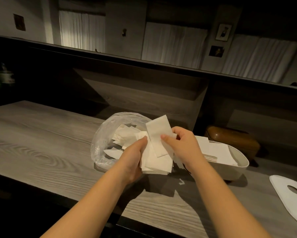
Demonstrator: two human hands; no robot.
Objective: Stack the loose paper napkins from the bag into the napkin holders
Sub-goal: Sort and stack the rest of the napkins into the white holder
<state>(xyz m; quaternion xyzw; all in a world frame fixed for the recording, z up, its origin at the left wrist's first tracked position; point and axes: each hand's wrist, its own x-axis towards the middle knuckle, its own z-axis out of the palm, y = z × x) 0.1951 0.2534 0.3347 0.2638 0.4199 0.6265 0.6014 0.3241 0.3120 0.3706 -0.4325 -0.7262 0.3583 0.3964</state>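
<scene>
A clear plastic bag lies open on the wooden counter, with several loose white napkins inside. My left hand grips a bunch of white napkins just in front of the bag. My right hand pinches one folded napkin on top of that bunch, thumb on its face. To the right stands a white oval napkin holder with a stack of napkins lying in it; my right wrist covers its near left end.
The grey wood-grain counter stretches left and toward me, ending in a dark front edge. A brown box sits behind the holder. A white flat lid with holes lies at the far right. A raised dark ledge runs along the back.
</scene>
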